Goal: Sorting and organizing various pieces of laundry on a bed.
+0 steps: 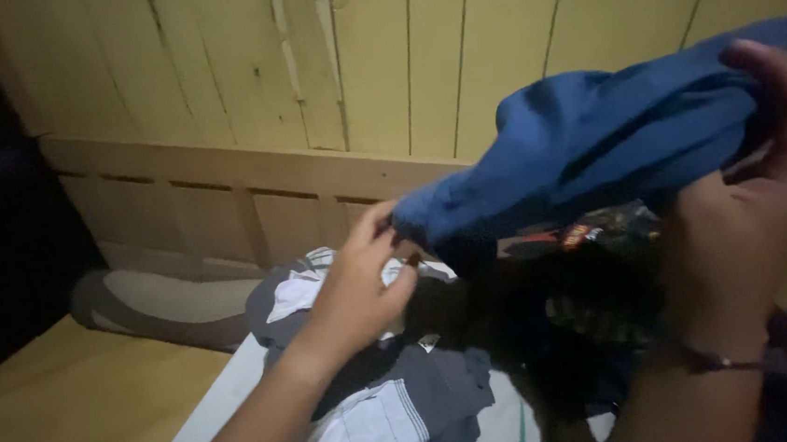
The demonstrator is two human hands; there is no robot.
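Up in the right half of the head view, a blue garment (612, 138) hangs stretched between the two hands, above a heap of clothes. The left hand (356, 285) pinches its lower left corner between thumb and fingertips, near the middle of the picture; the right hand (764, 173) is closed around the bunched upper end at the far right, fingers curled over the top of the cloth. By its folds and the way it sags between the two grips, the garment looks soft, light and limp, with no stiffness of its own, so it should drape and slide rather than hold a shape; a hem, a corner or a seam looks like the surest place to hold it, as a pinch in the loose middle would only gather slack. Below lies a pile of clothes (399, 408) on a pale mattress (211, 399), grey and white striped pieces nearest, darker patterned ones to the right. A grey and cream rolled cushion (166, 309) lies to the left against the yellow plank wall (399, 52). Much is hard to read: light is dim, the far left is nearly black, the dark clothes under the garment merge into one mass, the right hand is cut off by the frame edge, and what kind of garment it is cannot be told.
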